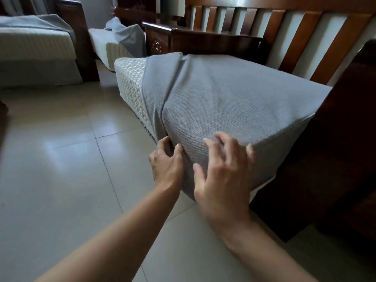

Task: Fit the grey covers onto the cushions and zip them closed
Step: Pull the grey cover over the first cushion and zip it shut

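The big seat cushion (130, 86) lies on the wooden sofa frame (335, 159), its near end jutting out over the tiled floor (61, 159) toward the person, and the grey cover (223, 94) is drawn over most of it — only the far-left end shows bare cream quilting. The left hand (165, 161) has its fingers hooked into a fold of cover at the near corner, pinching the fabric; the right hand (221, 171) lies spread and flat on the near face, fingers splayed, pressing but gripping nothing. From where I stand, the job in hand is to work the cover along toward the bare end. To do that well, I would keep the flat hand bracing the cushion so it does not slide off the frame, and pull the bunched ridge that runs from the near corner up to the far edge in short tugs, corner by corner, not in one heave — the cloth looks snug and would likely bind. The cushion's long axis runs from right, near the armrest, to the far left, with the uncovered end pointing left toward the other cushions (34, 45) across the room. No zip is visible.
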A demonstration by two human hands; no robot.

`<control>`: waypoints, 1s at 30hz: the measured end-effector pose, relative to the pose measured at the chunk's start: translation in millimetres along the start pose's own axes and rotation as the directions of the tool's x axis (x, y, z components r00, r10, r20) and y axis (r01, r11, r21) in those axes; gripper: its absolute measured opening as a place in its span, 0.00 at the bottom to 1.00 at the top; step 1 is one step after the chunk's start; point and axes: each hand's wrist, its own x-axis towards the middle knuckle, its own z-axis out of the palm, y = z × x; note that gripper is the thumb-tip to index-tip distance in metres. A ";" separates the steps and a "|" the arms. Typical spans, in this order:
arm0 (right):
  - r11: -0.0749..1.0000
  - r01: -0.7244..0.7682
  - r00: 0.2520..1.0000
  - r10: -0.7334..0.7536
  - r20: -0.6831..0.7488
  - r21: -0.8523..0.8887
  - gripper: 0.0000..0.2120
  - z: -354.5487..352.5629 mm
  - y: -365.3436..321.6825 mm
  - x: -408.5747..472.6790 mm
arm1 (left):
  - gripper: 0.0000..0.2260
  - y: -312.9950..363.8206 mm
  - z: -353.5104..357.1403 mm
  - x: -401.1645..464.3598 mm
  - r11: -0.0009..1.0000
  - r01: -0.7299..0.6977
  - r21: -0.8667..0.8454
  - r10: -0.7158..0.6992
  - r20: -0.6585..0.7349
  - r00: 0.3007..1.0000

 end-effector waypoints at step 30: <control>0.980 -0.163 0.471 0.179 0.864 -0.114 0.36 66.8 -87.1 188.7 | 0.10 130.2 -58.5 168.4 0.739 0.669 0.078 -0.671 0.167 0.722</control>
